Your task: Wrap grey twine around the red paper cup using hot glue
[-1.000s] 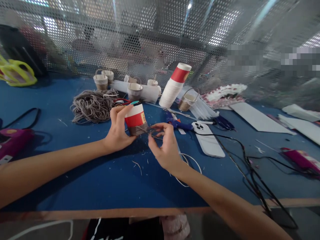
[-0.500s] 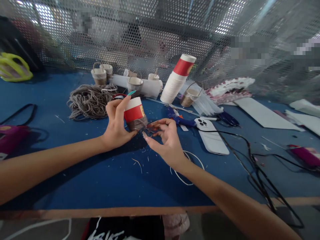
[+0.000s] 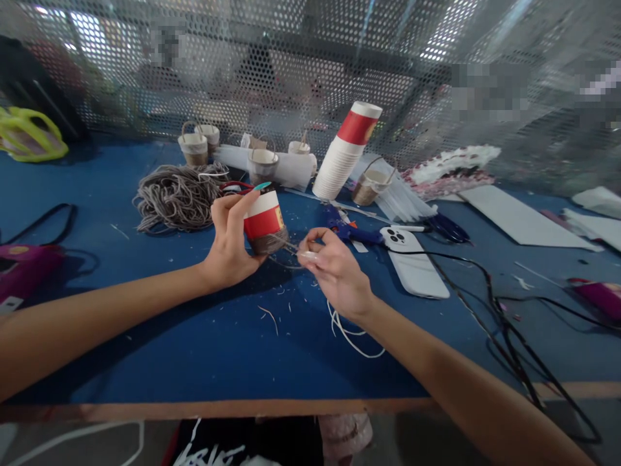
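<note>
My left hand (image 3: 229, 243) is wrapped round a red and white paper cup (image 3: 263, 220), held tilted above the blue table (image 3: 194, 336). Brown twine (image 3: 268, 241) is wound round the cup's lower part. My right hand (image 3: 334, 272) is just right of the cup, its fingers pinched on a thin strand of that twine, which runs taut to the cup. A loop of white cord (image 3: 352, 333) lies on the table under my right wrist.
A heap of grey-brown twine (image 3: 177, 197) lies behind the cup. A stack of paper cups (image 3: 345, 152), small twine-wrapped cups (image 3: 195, 149), a blue glue gun (image 3: 352, 232), a white phone (image 3: 412, 262) and black cables (image 3: 490, 304) lie to the right. Purple glue guns (image 3: 22, 268) sit at both edges.
My right hand closed from loosely spread fingers into a pinch on the twine strand and drew slightly right and down. The cup stayed in my left hand.
</note>
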### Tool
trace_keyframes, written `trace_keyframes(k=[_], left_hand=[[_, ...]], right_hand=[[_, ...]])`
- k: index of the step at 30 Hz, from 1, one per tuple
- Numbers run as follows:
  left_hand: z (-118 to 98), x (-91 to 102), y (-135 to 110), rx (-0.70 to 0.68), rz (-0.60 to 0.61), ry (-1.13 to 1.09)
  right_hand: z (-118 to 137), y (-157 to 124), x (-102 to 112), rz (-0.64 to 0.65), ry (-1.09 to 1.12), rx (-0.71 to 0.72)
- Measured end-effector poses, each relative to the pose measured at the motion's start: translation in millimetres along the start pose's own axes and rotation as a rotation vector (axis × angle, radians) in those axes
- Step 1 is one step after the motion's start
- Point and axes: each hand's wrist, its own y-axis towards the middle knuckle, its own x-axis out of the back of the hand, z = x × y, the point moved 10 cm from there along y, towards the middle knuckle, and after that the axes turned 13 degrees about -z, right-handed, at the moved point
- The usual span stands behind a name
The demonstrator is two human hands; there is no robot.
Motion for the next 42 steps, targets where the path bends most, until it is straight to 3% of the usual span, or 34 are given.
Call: trace_keyframes(k=[6, 10, 14, 23, 42], left_hand=[[-9, -4.0, -1, -0.099, 0.041, -0.098], [-19, -2.3, 0, -0.186, 0.034, -0.153], [-30, -4.3, -3, -0.26, 0.103, -0.217], [-24, -3.5, 0, -0.216, 0.078, -0.214], [-22, -2.0, 1, -0.186, 0.077, -0.272]], right_hand=[[34, 6, 19, -0.104, -0.039, 0.349], [35, 4, 13, -0.053, -0.126, 0.387], [38, -4, 7, -0.041, -0.278, 0.449], [51, -16, 10, -0.137, -0.436, 0.735], [39, -12, 13, -0.204, -0.465, 0.724]])
